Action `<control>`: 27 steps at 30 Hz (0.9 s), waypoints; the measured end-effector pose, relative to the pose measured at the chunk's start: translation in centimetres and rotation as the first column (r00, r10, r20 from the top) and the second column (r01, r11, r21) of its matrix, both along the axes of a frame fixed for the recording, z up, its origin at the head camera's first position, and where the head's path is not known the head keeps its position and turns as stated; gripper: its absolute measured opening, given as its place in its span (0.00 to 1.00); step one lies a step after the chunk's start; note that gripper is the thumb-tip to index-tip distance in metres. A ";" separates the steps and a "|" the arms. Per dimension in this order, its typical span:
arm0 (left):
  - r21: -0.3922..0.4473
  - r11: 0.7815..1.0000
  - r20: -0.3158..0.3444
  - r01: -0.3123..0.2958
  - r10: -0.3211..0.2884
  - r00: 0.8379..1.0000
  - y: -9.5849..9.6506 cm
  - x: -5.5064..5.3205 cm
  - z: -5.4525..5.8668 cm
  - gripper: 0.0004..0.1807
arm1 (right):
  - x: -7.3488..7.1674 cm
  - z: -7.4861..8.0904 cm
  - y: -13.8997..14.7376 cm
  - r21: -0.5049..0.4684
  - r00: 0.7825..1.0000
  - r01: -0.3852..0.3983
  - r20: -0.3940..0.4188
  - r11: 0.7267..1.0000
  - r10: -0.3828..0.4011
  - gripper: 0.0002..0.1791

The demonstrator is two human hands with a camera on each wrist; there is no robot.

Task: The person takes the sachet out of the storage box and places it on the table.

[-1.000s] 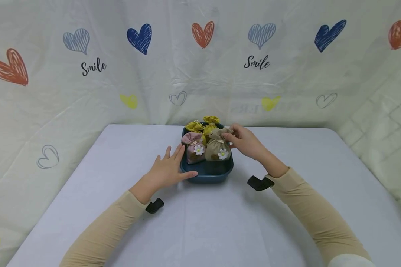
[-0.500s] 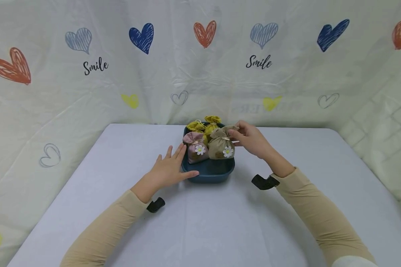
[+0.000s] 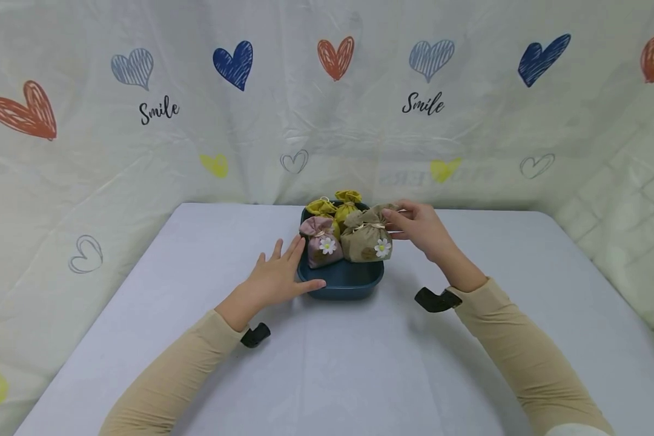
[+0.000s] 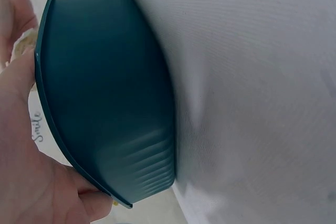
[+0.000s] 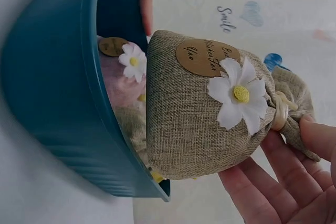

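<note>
- Beige pouch (image 5: pixel 210 129), one: carrying a brown oval tag (image 5: pixel 193 65) reading "Wishes For You" below a first word beginning "Be", the remainder being hidden by a white flower (image 5: pixel 241 95).
- Pink pouch (image 3: pixel 320 248), one: bearing its own brown tag and white flower; this lettering is showing too small to read.
- Backdrop (image 3: pixel 327 121), pale: displaying "Smile" twice in black script, among red, blue and yellow hearts; faint letters are showing near the right yellow heart, illegible.
- Orientation: the beige pouch is pointing its flat base down and its tied neck up, long axis running near vertical, top frill leaning right; its flower is facing the near side.
- Location: the beige pouch is hanging at the right side of a blue-green bin (image 3: pixel 343 293), about rim height, and is projecting slightly past the right rim.
- Right hand (image 3: pixel 421 227): pinching the frill above the cream tie, thumb opposing fingers.
- Left hand (image 3: pixel 275 275): spreading its fingers along the bin's left rim, thumb resting at the near rim.
- Yellow pouches (image 3: pixel 320 207), two: standing in the bin's far part, beyond the pink pouch.
- Room: the bin's floor is showing at its near end; the white-covered counter (image 3: pixel 349 375) is extending widely left, right and near, its far edge running just behind the bin.
</note>
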State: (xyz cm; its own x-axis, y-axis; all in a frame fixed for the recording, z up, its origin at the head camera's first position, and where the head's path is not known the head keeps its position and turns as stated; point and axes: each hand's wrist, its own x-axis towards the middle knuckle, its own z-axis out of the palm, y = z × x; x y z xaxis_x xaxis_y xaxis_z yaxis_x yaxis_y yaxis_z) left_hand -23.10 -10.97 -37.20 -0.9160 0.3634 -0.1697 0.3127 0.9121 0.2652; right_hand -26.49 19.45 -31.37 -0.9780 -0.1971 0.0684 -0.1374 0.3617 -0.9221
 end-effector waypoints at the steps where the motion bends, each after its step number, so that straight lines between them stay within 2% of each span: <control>1: -0.001 1.000 -0.003 0.002 -0.002 1.000 0.0 0.0 -0.1 0.61 | 0.0 0.0 0.1 -0.028 1.000 0.004 0.019 1.000 -0.004 0.19; 6: -0.002 1.000 -0.011 0.005 -0.005 1.000 0.0 -0.1 -0.2 0.61 | -0.3 -0.2 0.8 -0.118 0.996 0.026 0.089 0.993 -0.016 0.17; 14: -0.010 1.000 -0.017 0.006 -0.006 1.000 -0.1 -0.2 -0.4 0.61 | -0.2 -0.2 1.7 -0.183 0.994 0.071 0.097 0.981 -0.054 0.16; 27: -0.011 1.000 -0.024 0.008 -0.008 1.000 0.0 0.2 0.0 0.61 | 0.1 0.1 3.3 -0.168 0.993 0.094 0.087 0.981 -0.081 0.18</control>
State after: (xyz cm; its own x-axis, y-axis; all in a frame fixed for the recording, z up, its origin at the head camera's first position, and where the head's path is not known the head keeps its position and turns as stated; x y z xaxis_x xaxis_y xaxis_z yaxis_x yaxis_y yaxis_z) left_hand -22.92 -10.98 -37.22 -0.9171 0.3687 -0.1515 0.3259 0.9124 0.2475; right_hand -26.41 22.72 -31.24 -0.9946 -0.1026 0.0156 -0.0364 0.2043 -0.9782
